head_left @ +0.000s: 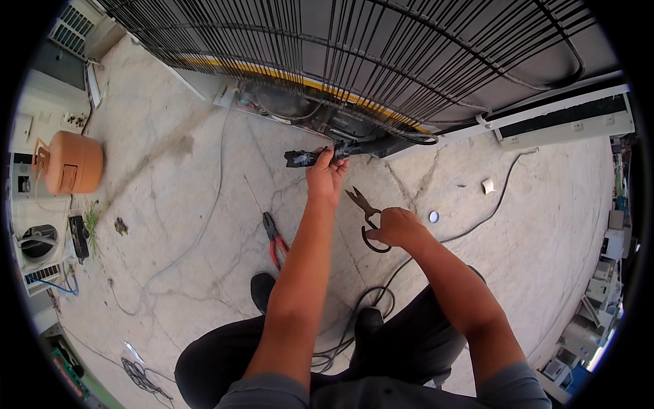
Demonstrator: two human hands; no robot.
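Observation:
My left hand [327, 176] is closed round a crumpled, shiny black plastic-like piece [300, 159], whose exact kind I cannot make out. It lies across my fingers, close to the open base of a refrigerator [286, 102]. In my right hand [398, 226] is a pair of scissors [363, 202] with dark blades and black handle loops. The blades are spread apart and point up and left, a short way from the black piece. Pliers [272, 235] with red handles rest on the concrete floor, left of my left forearm.
Black condenser rods [300, 41] stretch across the top. An orange gas cylinder [76, 162] stands at the left beside appliance units. A black cable [477, 225] crosses the floor [184, 225] on the right and coils between my feet. A small round lid [434, 217] lies right of my right hand.

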